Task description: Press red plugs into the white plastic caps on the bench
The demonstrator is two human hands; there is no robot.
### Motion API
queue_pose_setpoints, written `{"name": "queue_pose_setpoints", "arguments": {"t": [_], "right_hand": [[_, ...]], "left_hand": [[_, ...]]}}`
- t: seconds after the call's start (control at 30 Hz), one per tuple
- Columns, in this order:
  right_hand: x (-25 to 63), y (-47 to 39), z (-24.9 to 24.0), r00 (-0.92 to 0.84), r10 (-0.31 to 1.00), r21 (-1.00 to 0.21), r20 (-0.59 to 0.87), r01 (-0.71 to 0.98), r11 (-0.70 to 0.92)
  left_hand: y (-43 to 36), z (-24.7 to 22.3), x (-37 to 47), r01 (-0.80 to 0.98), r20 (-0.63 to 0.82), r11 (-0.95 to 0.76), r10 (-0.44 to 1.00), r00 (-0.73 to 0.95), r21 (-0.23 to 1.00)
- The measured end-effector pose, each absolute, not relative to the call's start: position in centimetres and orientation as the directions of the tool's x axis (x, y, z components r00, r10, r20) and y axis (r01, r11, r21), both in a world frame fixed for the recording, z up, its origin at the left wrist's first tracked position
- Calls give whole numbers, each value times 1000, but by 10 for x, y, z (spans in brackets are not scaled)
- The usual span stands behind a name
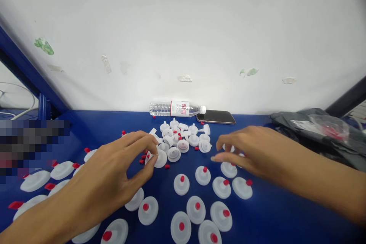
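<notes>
Apparently, Picking Up

The left hand (pixel 121 166) reaches from eight o'clock, thumb and forefinger meeting at a white disc (pixel 162 159), at its three o'clock; whether they pinch it, one cannot tell. A sure grip seems needed next. The right hand (pixel 246 148), from four o'clock, has fingers apart, holding nothing visible.

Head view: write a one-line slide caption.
Left hand and right hand over a blue tabletop scattered with red-capped translucent plastic discs.

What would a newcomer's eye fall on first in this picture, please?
Probably the red-capped translucent discs spread over the near part of the blue table. The left hand is at the near left edge of the white plastic parts heaped beyond; a water bottle lies behind them.
</notes>
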State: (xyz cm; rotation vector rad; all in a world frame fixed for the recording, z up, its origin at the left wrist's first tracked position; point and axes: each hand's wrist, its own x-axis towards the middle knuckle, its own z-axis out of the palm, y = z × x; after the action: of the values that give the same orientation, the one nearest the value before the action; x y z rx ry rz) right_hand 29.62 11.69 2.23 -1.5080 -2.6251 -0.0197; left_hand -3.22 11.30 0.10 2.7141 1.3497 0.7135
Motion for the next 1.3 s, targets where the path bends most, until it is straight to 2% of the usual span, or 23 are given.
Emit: {"name": "queue_pose_setpoints", "arguments": {"t": [0.13,0.3,0.37,0.5,0.63,0.83,1.03,1.17,1.3], "right_hand": [[288,121,21,-530,834,-46,150,839,542],[281,128,9,-533,845,-45,24,844,534],[280,130,6,-525,851,-43,30,850,526],[275,130,4,-538,834,-15,122,839,544],[269,130,1,-572,814,-5,100,818,576],[268,133,0,-585,808,15,70,811,585],[268,131,0,-610,789,16,76,792,611],[267,130,0,-636,769,4,63,771,637],[276,133,8,-637,764,12,100,769,639]], "left_hand": [[114,0,-30,754,354,-578,808,472,313],[115,2,-28,720,345,-551,832,435,421],[113,4,-27,725,346,-539,840,419,430],[107,8,-27,768,366,-496,858,361,405],[105,9,-27,778,453,-531,815,361,336],[108,9,-29,720,505,-667,696,510,191],[87,11,-23,755,508,-591,761,404,284],[85,6,-26,798,499,-544,783,371,261],[95,-1,-30,761,581,-626,687,436,169]]}}
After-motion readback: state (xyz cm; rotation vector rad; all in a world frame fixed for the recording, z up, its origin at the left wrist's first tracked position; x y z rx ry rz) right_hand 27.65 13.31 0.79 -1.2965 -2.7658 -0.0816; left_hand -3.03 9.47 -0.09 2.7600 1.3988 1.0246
